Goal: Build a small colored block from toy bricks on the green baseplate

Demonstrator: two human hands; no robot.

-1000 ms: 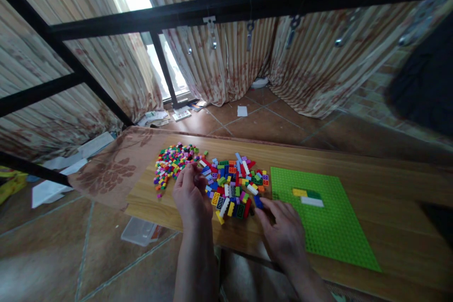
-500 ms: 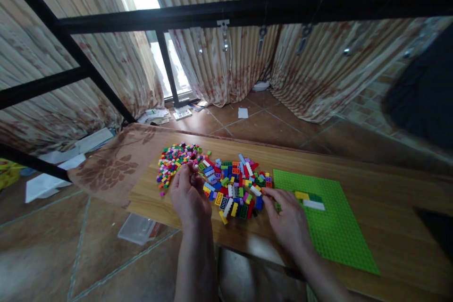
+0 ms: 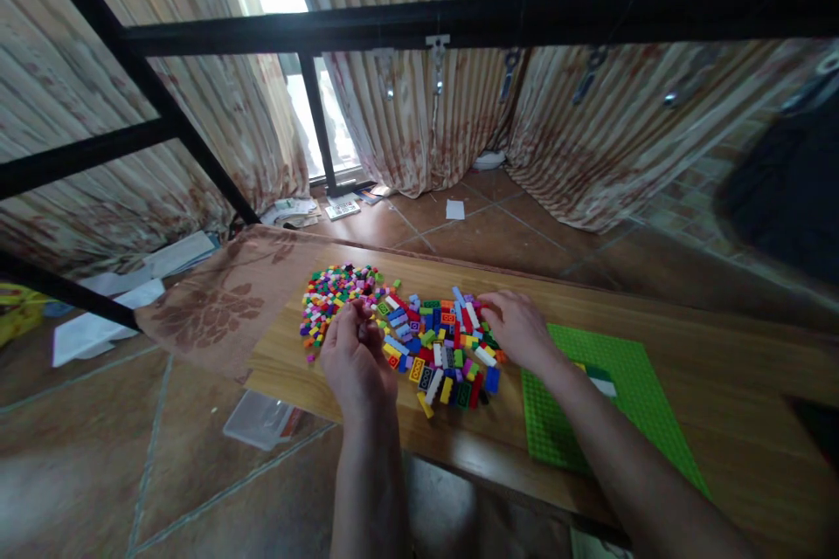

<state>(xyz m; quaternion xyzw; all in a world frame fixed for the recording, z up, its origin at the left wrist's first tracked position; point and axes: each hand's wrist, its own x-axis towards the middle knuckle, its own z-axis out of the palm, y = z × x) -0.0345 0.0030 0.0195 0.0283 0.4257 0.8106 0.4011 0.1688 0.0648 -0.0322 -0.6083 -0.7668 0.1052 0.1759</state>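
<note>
A heap of small coloured building bricks (image 3: pixel 433 341) lies on a wooden table (image 3: pixel 708 341). Left of it sits a patch of tiny coloured studs (image 3: pixel 331 297). My left hand (image 3: pixel 354 354) hovers at the near left edge of the heap with its fingers curled together; whatever they pinch is too small to name. Farther back, my right hand (image 3: pixel 517 327) reaches over the heap's right side, fingers bent down onto the bricks. A green baseplate (image 3: pixel 629 406) lies to the right, partly hidden by my right forearm, with a white brick (image 3: pixel 601 384) on it.
A patterned brown cloth (image 3: pixel 223 301) covers the table's left end. Black metal frame bars (image 3: pixel 459 17) cross above the table. Striped curtains hang behind. Papers (image 3: pixel 98 332) and a clear plastic box (image 3: pixel 259 421) lie on the tiled floor at the left.
My right hand has moved from the near edge of the heap by the baseplate up and back over the heap's right side. My left hand has stayed put with fingers curled.
</note>
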